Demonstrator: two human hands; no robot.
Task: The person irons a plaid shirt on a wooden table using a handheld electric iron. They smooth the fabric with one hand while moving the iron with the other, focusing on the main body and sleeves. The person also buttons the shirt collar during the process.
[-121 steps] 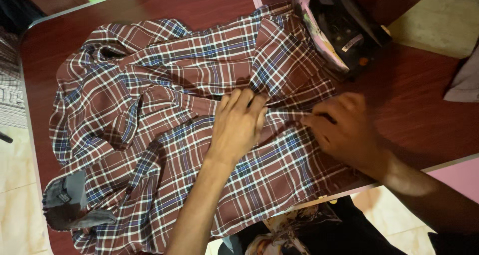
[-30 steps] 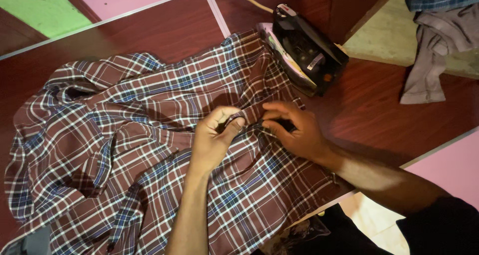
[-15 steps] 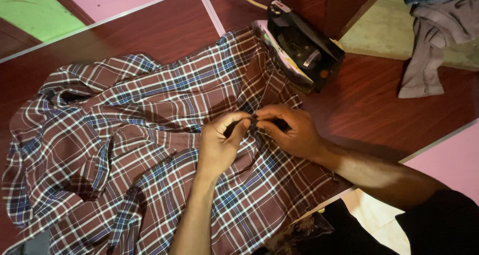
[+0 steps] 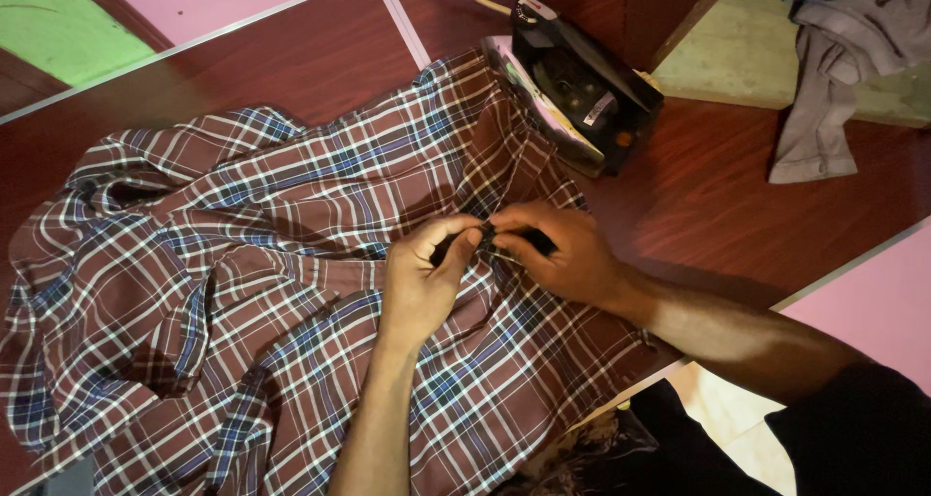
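Now both hands still pinch the shirt.

I count one maroon plaid cotton shirt with white and blue lines, spread over the left and middle of the one dark reddish wooden table. One black electric iron with a pale soleplate stands at the far side. Far right lies one crumpled grey cloth. Two hands are in view, my left and right.
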